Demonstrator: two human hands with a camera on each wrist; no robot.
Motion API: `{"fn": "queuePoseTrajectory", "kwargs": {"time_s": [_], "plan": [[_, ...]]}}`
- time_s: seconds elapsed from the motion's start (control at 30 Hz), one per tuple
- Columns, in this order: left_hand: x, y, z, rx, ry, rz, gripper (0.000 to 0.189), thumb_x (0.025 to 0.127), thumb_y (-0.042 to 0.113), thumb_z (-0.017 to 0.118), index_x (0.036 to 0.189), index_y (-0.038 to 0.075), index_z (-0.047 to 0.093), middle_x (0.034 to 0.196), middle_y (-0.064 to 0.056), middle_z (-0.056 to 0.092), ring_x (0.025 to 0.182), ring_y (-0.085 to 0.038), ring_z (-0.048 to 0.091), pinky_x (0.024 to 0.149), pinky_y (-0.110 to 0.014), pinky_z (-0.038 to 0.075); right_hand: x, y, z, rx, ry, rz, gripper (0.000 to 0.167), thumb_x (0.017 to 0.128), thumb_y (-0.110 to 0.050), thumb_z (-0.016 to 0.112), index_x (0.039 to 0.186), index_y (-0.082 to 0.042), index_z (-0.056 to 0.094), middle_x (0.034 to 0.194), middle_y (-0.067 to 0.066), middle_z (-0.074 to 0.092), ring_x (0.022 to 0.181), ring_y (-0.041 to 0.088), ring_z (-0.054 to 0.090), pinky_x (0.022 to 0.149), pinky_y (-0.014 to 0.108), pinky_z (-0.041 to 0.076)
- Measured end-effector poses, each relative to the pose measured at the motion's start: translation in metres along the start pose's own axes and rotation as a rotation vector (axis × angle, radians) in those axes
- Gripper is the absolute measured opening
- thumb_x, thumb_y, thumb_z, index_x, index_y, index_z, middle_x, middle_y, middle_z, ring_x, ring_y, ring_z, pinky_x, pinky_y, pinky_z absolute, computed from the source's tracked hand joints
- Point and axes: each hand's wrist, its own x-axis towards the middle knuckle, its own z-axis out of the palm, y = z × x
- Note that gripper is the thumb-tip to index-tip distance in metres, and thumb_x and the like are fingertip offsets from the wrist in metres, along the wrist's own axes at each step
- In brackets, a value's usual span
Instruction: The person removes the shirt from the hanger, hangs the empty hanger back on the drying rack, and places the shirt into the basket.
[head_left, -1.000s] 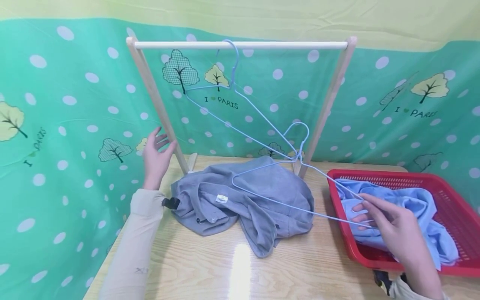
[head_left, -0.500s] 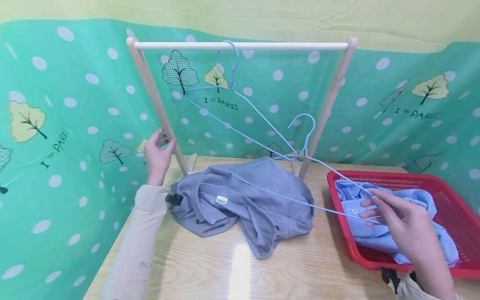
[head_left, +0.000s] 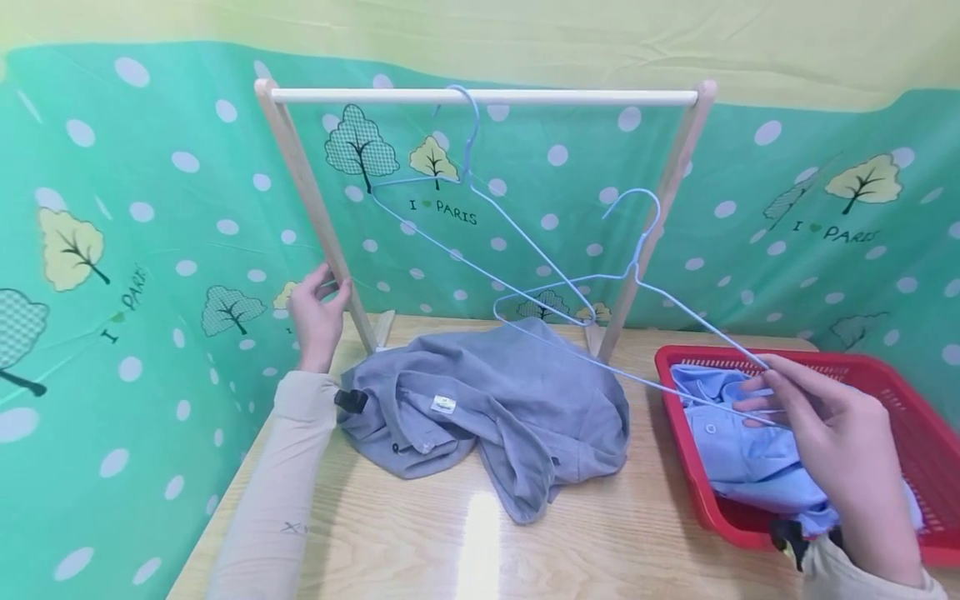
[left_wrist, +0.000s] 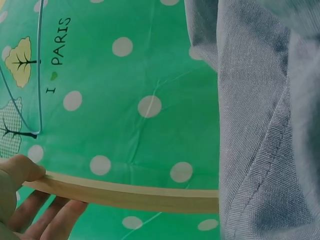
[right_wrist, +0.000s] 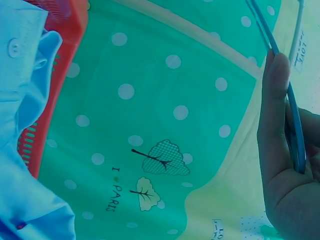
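In the head view my left hand [head_left: 318,317] is at the left wooden post of the clothes rack [head_left: 303,179]. The left wrist view shows its thumb and fingers [left_wrist: 62,220] on opposite sides of that post. My right hand [head_left: 836,433] pinches one end of a light blue wire hanger [head_left: 638,254], whose hook points up near the right post. Another blue hanger [head_left: 468,154] hangs from the white bar, and its lower right corner overlaps the held one in this view. A crumpled grey shirt [head_left: 558,392] with a neck label lies on the table below.
A red plastic basket [head_left: 686,462] stands at the right under my right hand. Inside it lies a light blue shirt [head_left: 738,454] with a button. Behind the rack hangs a green dotted curtain [head_left: 750,267]. The wooden table [head_left: 397,542] extends toward me.
My right hand has moved right and slightly up, drawing the held hanger with it; its hook has risen toward the right post. My left hand has closed in against the left post.
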Motion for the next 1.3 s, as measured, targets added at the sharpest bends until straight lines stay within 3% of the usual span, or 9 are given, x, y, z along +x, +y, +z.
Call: {"fn": "queuePoseTrajectory", "kwargs": {"time_s": [0.27, 0.4, 0.57, 0.8, 1.0, 1.3], "plan": [[0.005, -0.001, 0.003, -0.023, 0.019, -0.003, 0.034, 0.090, 0.008, 0.071, 0.124, 0.010, 0.069, 0.120, -0.017, 0.069, 0.106, -0.033, 0.070, 0.091, -0.026, 0.059, 0.015, -0.013, -0.003, 0.057, 0.125, 0.046, 0.033, 0.099, -0.010, 0.058, 0.132, -0.008, 0.064, 0.089, -0.031, 0.062, 0.074, -0.017, 0.064, 0.075, 0.001, 0.049], [0.006, -0.002, 0.002, -0.019, 0.027, -0.020, 0.034, 0.090, 0.009, 0.071, 0.124, 0.011, 0.069, 0.121, -0.015, 0.070, 0.106, -0.031, 0.070, 0.090, -0.026, 0.059, 0.022, -0.020, -0.003, 0.134, 0.203, 0.081, 0.031, 0.097, -0.007, 0.061, 0.128, -0.009, 0.068, 0.087, -0.025, 0.067, 0.076, -0.011, 0.067, 0.075, 0.003, 0.051], [0.005, -0.004, 0.000, -0.039, 0.020, -0.048, 0.038, 0.090, 0.008, 0.071, 0.127, 0.013, 0.067, 0.124, -0.015, 0.068, 0.108, -0.031, 0.069, 0.091, -0.026, 0.059, 0.027, -0.026, -0.002, 0.143, 0.250, 0.129, 0.031, 0.098, -0.010, 0.059, 0.127, -0.015, 0.069, 0.090, -0.020, 0.069, 0.080, -0.008, 0.067, 0.076, 0.002, 0.051], [0.007, -0.006, 0.003, -0.065, 0.014, -0.078, 0.041, 0.089, 0.006, 0.071, 0.130, 0.013, 0.064, 0.129, -0.015, 0.066, 0.111, -0.031, 0.068, 0.091, -0.025, 0.059, 0.036, -0.030, -0.002, 0.167, 0.295, 0.041, 0.028, 0.097, -0.008, 0.060, 0.123, -0.012, 0.070, 0.090, -0.020, 0.070, 0.079, -0.007, 0.069, 0.075, 0.003, 0.053], [0.006, -0.008, 0.003, -0.026, 0.040, -0.037, 0.039, 0.089, 0.006, 0.072, 0.127, 0.011, 0.066, 0.125, -0.015, 0.068, 0.107, -0.031, 0.069, 0.090, -0.024, 0.059, 0.045, -0.038, 0.000, 0.203, 0.299, -0.022, 0.027, 0.098, -0.010, 0.060, 0.122, -0.011, 0.071, 0.089, -0.016, 0.072, 0.076, -0.004, 0.071, 0.074, 0.007, 0.055], [0.005, -0.008, 0.005, -0.051, 0.022, -0.020, 0.039, 0.090, 0.006, 0.072, 0.128, 0.008, 0.065, 0.129, -0.015, 0.066, 0.109, -0.033, 0.069, 0.092, -0.026, 0.058, 0.055, -0.045, 0.007, 0.228, 0.303, -0.029, 0.028, 0.097, -0.012, 0.061, 0.124, -0.014, 0.070, 0.092, -0.015, 0.073, 0.077, -0.004, 0.071, 0.071, 0.007, 0.055]]}}
